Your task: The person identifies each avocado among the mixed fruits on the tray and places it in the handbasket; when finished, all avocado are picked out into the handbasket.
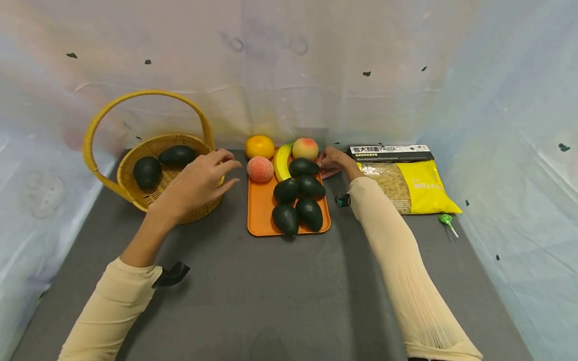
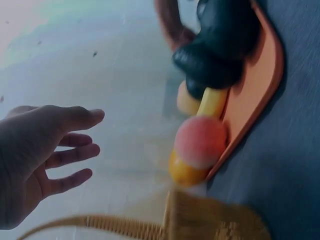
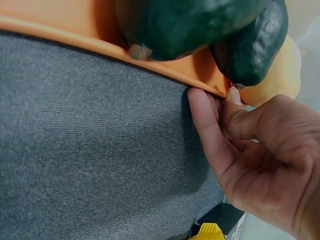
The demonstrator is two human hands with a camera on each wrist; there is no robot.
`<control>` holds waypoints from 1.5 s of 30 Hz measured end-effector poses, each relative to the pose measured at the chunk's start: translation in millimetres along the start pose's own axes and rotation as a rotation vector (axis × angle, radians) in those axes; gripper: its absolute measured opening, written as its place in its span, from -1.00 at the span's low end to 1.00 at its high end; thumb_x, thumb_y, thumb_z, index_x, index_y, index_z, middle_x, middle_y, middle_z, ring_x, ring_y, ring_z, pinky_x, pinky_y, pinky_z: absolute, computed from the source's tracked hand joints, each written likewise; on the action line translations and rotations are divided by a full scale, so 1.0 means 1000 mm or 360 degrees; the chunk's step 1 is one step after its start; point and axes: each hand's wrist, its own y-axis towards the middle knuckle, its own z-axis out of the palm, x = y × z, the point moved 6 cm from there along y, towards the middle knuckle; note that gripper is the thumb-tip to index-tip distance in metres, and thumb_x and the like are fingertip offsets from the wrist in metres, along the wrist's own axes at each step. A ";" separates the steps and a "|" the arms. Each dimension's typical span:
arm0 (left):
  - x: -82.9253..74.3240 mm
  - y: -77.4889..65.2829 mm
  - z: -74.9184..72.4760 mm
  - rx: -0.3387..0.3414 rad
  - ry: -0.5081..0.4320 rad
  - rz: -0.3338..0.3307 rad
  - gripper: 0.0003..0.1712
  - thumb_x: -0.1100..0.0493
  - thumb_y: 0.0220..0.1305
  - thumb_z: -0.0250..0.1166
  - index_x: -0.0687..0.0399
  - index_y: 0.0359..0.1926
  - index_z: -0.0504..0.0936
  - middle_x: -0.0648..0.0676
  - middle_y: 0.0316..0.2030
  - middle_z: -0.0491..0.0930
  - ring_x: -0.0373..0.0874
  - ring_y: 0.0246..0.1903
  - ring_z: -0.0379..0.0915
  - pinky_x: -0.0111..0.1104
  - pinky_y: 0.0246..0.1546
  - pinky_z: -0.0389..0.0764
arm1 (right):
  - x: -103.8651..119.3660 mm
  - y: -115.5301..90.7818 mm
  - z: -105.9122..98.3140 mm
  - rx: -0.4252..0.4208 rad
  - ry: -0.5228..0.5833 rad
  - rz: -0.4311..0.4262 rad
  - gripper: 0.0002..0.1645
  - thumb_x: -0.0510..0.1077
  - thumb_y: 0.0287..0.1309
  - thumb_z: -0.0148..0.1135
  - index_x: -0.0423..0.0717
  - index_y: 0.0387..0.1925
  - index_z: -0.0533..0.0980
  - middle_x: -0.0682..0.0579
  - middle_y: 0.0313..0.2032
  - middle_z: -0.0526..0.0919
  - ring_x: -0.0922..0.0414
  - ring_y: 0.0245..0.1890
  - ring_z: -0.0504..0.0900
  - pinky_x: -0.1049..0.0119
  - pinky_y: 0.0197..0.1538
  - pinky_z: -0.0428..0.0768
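An orange tray carries several dark green avocados, a banana, an orange, a pinkish-red peach and a yellow-pink peach. At the tray's right edge, my right hand pinches the rim; the right wrist view shows the thumb at the rim and a finger below it. My left hand hovers by the right side of a yellow wicker basket, fingers spread and holding nothing. Two avocados lie in the basket.
Right of the tray lie a black pasta box, a yellow pasta bag and a green lollipop. A pale curtain hangs behind and along the sides of the grey table. The basket's tall handle arches upward.
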 end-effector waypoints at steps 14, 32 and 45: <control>-0.054 0.019 0.048 0.0273 0.0049 0.0292 -0.61 0.12 0.23 0.56 0.07 0.03 0.68 0.12 -0.12 0.61 0.00 -0.24 0.60 -0.08 -0.20 0.67 | 0.007 -0.002 0.000 0.0055 -0.0066 -0.0006 -0.63 -0.28 0.41 -0.08 -0.38 0.14 0.43 -0.16 -0.26 0.62 0.00 -0.33 0.81 0.00 0.12 0.76; -0.102 0.049 0.021 0.0153 -0.0513 0.0430 -0.44 0.02 0.34 0.47 0.05 0.31 0.63 0.10 0.17 0.67 -0.04 0.15 0.60 -0.19 0.22 0.64 | 0.005 -0.003 0.000 0.0054 -0.0108 -0.0003 -0.84 -0.28 0.43 0.03 -0.29 -0.06 0.45 -0.18 -0.16 0.53 -0.17 -0.07 0.80 0.01 0.17 0.74; -0.071 0.025 0.099 0.0725 -0.0497 0.0365 -0.31 0.07 0.19 0.59 0.14 0.30 0.61 0.22 0.29 0.59 0.11 0.29 0.54 -0.03 0.32 0.58 | 0.014 -0.013 0.001 0.0072 -0.0060 0.0027 -0.71 -0.31 0.44 0.07 -0.41 0.08 0.46 -0.25 -0.16 0.62 -0.19 -0.12 0.79 -0.05 0.20 0.71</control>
